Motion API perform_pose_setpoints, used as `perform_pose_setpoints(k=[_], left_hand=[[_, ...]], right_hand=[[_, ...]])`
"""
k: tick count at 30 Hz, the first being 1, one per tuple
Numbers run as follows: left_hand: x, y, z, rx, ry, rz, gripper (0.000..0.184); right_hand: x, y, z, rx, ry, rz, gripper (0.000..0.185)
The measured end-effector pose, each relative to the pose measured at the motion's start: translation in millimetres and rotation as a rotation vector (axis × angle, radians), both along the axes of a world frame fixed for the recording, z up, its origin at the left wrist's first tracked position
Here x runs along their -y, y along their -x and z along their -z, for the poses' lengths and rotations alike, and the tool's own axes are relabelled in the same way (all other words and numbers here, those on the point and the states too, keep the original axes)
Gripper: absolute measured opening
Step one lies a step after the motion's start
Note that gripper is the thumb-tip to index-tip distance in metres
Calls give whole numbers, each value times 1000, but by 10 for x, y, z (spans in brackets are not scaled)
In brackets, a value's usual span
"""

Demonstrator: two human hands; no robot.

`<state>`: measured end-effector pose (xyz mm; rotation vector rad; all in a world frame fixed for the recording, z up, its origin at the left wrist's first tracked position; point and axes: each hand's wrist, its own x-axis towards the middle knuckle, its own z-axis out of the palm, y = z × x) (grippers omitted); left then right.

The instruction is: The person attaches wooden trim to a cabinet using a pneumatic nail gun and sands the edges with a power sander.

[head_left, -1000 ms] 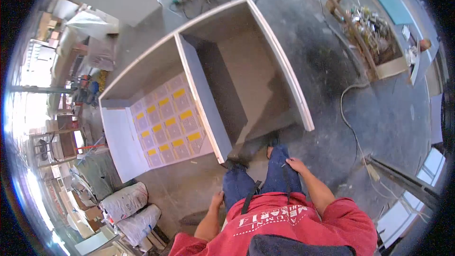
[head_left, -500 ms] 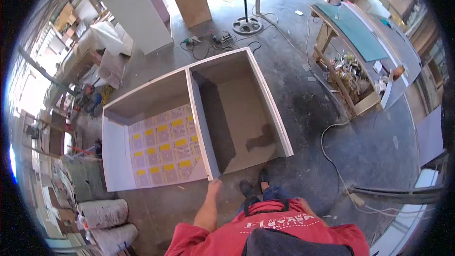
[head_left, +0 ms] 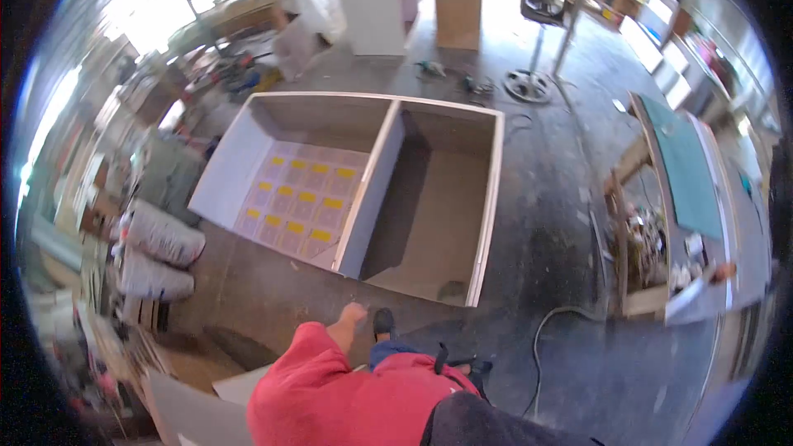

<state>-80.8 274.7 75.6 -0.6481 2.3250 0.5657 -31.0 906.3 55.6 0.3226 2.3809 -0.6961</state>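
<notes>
A large open cabinet carcass (head_left: 487,223) lies on the floor with its open side up. Its divider (head_left: 368,190) separates two compartments. White panels and a printed sheet (head_left: 301,198) with yellow blocks show in the left compartment, while the right one has a plain brownish bottom, partly in shadow. My left hand (head_left: 355,312) is low, just short of the divider's near end and apart from it. Its fingers are small and blurred, so their pose is unclear. My right hand is out of sight, with my red shirt and a dark strap or bag filling the bottom.
Rolled or bagged bundles (head_left: 161,248) lie at the left beside stacked boards. Power tools (head_left: 475,85) and a pedestal fan (head_left: 529,87) stand beyond the cabinet. At the right are a workbench (head_left: 690,165) with a green top and a cable (head_left: 541,339) on the floor.
My left hand has come away from the near end of the divider. My view has turned left and my body has shifted, so the cabinet appears rotated. My right arm has left the view.
</notes>
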Motion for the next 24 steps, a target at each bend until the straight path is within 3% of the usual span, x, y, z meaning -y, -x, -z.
perform_pose_setpoints(k=[2,4,6,8,9,13,14,15,16,17,18,19,20,21,22,24], left_hand=[[-640,0,268,-192,14,-101,38],[-1486,173,-234,-123,-306,-374,41],[-2240,266,-502,-272,-461,-257,33],[-2813,99,-812,-378,-1270,-836,42],[-2893,245,-740,-391,-1267,-843,42],[-3030,1374,-280,-29,-778,294,26],[-3118,1656,-830,-186,-578,315,24],[-3150,1939,-1122,-812,-567,618,24],[-3200,2169,-1407,-334,-727,33,22],[-3191,2465,-1330,-523,-597,230,25],[-3263,2745,-1423,-590,-605,171,28],[-3328,3031,-1499,-659,-613,113,33],[-3389,3324,-1579,-729,-621,59,39],[-3511,3615,-1719,-635,-739,-72,42],[-3625,3935,-1877,-539,-833,-181,46],[-3807,4515,-1762,-557,-972,-232,44]], right_hand=[[-328,286,15,42,7,-22,35],[-714,611,-19,49,16,-31,35],[-1064,925,-89,58,29,-23,37],[-1336,1250,-177,66,47,-10,38],[-1444,1421,-242,72,62,0,39],[-1624,2297,-556,56,172,4,42],[-1766,2635,110,-93,195,41,43],[-1555,2966,-1,-267,296,71,42],[-1407,3353,-141,-269,317,-20,43],[-1014,3624,-728,-294,344,-58,40],[-1165,3950,-151,-572,298,-439,47],[-910,4209,-611,-512,386,-470,45],[-702,4428,-977,-432,441,-358,41],[-648,4649,-1172,-449,422,-396,39],[-659,4864,-1321,-219,409,-237,39],[-842,5213,-1266,-227,266,-200,42]])
